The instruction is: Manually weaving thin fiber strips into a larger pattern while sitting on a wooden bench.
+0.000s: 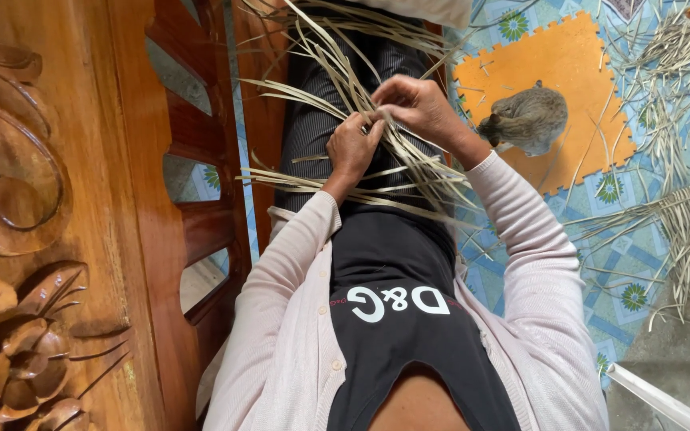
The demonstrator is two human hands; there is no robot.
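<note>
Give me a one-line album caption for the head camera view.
Both hands, left and right, plait pale strips on the lap; a cat sits nearby.

A big wooden chair [81, 199] of shiny red-brown wood stands to the left of the hands, with curly flowers carved into it. On the other side, an orange foam mat [557, 56] lies on the blue floor [624, 263] with flower tiles. A small grey furry cat [527, 120] sits on that mat, near the hands. Farther off, loose dry straws [680, 231] lie scattered on the floor. A white bar [656, 399] pokes in at the bottom corner.
</note>
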